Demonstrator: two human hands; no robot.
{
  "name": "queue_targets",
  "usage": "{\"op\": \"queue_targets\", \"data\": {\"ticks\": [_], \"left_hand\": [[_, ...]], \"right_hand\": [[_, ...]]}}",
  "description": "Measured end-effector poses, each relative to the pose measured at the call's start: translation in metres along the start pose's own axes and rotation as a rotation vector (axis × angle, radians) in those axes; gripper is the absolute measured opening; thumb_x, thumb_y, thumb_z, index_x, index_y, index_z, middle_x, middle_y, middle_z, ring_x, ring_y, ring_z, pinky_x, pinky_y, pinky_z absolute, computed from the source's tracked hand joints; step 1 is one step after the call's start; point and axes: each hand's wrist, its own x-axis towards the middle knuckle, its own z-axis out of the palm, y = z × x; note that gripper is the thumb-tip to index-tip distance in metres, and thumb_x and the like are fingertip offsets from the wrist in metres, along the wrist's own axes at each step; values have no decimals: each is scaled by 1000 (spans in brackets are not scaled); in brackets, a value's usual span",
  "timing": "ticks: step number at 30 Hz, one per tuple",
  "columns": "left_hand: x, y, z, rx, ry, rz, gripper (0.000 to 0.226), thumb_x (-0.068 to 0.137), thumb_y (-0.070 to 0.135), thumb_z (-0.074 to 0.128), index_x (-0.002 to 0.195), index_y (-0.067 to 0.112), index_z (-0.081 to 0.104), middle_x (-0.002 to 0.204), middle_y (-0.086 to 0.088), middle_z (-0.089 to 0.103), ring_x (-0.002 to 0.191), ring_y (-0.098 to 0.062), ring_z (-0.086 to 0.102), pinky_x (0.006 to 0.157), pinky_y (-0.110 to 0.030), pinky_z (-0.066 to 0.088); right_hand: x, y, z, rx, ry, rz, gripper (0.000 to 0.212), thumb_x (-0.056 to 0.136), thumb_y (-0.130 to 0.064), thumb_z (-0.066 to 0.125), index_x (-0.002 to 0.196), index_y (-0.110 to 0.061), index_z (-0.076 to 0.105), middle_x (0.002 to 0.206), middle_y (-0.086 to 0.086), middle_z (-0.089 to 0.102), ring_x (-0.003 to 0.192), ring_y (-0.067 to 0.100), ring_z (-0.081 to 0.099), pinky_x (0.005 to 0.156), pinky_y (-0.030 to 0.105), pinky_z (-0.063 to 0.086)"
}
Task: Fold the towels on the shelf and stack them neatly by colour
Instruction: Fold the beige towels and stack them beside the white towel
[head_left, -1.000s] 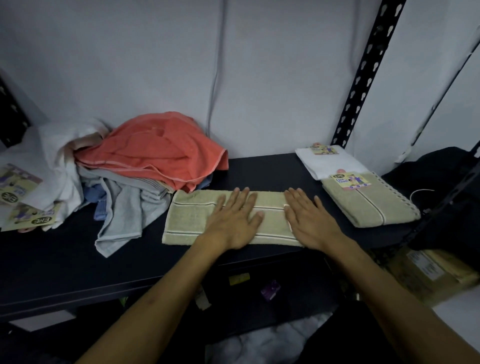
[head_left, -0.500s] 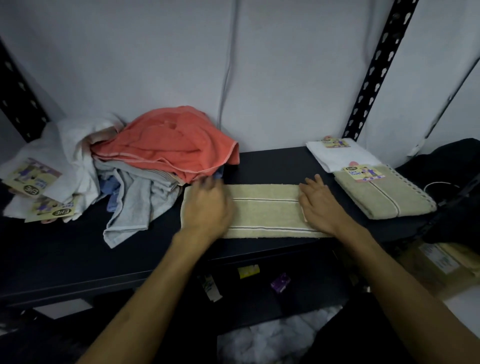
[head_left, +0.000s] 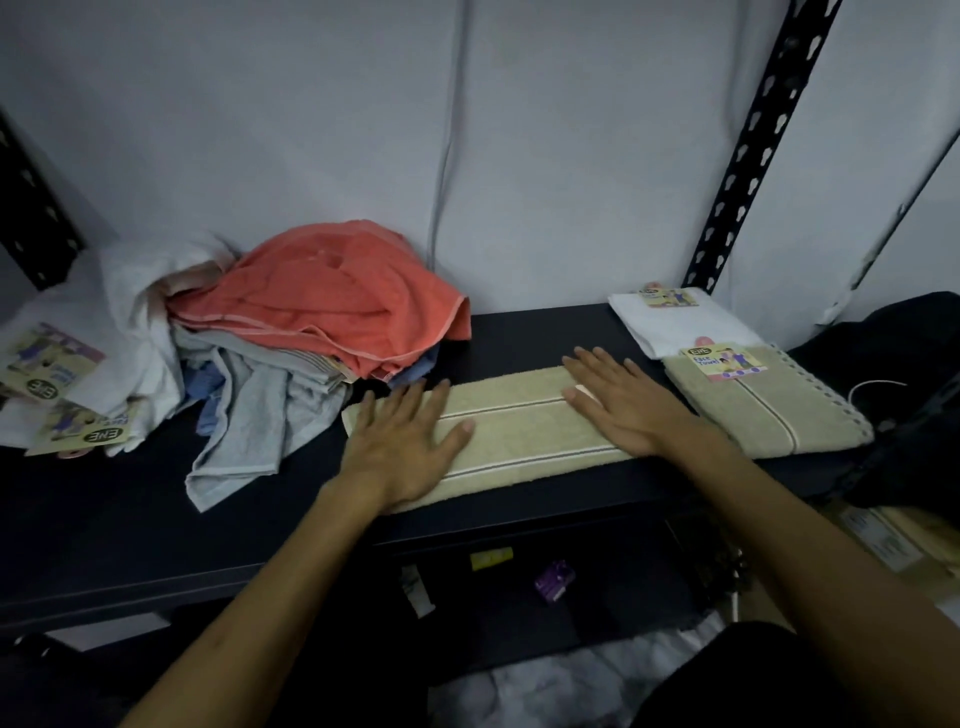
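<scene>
Since half a second ago your left hand (head_left: 402, 449) has flattened out again on the left end of the beige towel (head_left: 519, 431), fingers straight and spread instead of bunched at its edge. You are working on a dark shelf (head_left: 130, 525) against a pale wall (head_left: 311, 130), with a black slotted upright (head_left: 748, 156) at the right. That towel lies folded into a long strip at the shelf's front edge, between the loose pile (head_left: 270, 364) topped by the coral towel (head_left: 332, 296) and the folded beige towel (head_left: 769, 415) with a white one (head_left: 680, 322) behind. Bare shelf shows behind the strip. Your right hand (head_left: 623, 405) lies palm down on its right end, fingers extended, gripping nothing.
</scene>
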Motion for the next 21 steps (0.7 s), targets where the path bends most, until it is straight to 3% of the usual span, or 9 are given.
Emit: {"op": "queue_targets", "data": {"ticks": [3,5,7,9,11,14,17,19,21], "left_hand": [[-17,-14,-2,-14,30,-13,73,98,68,17,161,31,11,167,-3,17,152,-25,14,122,-44,11],[-14,-11,-6,-125,68,30,56,102,60,27,150,34,37,146,-7,42,136,-30,34,108,-42,28],[-9,-8,-9,-296,128,94,39,102,52,36,130,34,57,115,-8,56,117,-31,50,95,-38,39],[-12,-6,-3,-362,121,133,42,100,45,50,139,29,55,106,-6,58,110,-28,56,92,-35,43],[-22,-5,4,-371,148,154,52,97,45,58,146,32,50,104,0,55,105,-23,59,89,-32,44],[-38,0,3,-470,181,168,54,94,45,65,145,37,50,98,8,56,93,-10,59,85,-27,45],[-52,6,5,-508,190,220,46,96,41,64,141,39,54,99,10,56,88,-5,58,82,-22,44],[-60,9,11,-497,223,286,37,102,31,56,139,31,59,111,7,52,101,-7,55,92,-23,43],[-65,5,14,-433,237,349,40,102,13,50,140,23,60,134,3,46,120,-14,49,106,-26,39]], "right_hand": [[32,-2,-16,-227,136,34,66,101,-64,18,159,-32,15,168,6,10,153,25,14,122,45,14],[43,-18,-28,-299,199,140,65,103,-58,28,156,-21,27,161,15,26,143,32,30,113,46,23],[43,-41,-29,-254,254,255,62,102,-54,34,150,-14,36,150,18,39,135,34,36,109,46,28],[30,-62,-22,-60,258,335,61,101,-56,32,145,-15,41,145,18,46,133,36,39,108,48,30],[15,-72,-4,86,166,313,65,101,-61,28,148,-18,38,150,18,42,138,36,36,112,50,27],[5,-63,9,126,62,150,71,101,-64,26,157,-21,25,165,13,19,152,28,16,122,46,13],[10,-38,4,169,179,89,66,102,-58,38,152,-16,39,160,12,34,148,25,29,121,42,20],[8,-28,-1,246,274,88,53,102,-47,49,143,-14,52,150,11,49,139,29,42,116,44,30],[-10,-26,-4,370,343,49,40,96,-22,58,135,-14,59,141,10,56,133,31,47,112,43,36]]}}
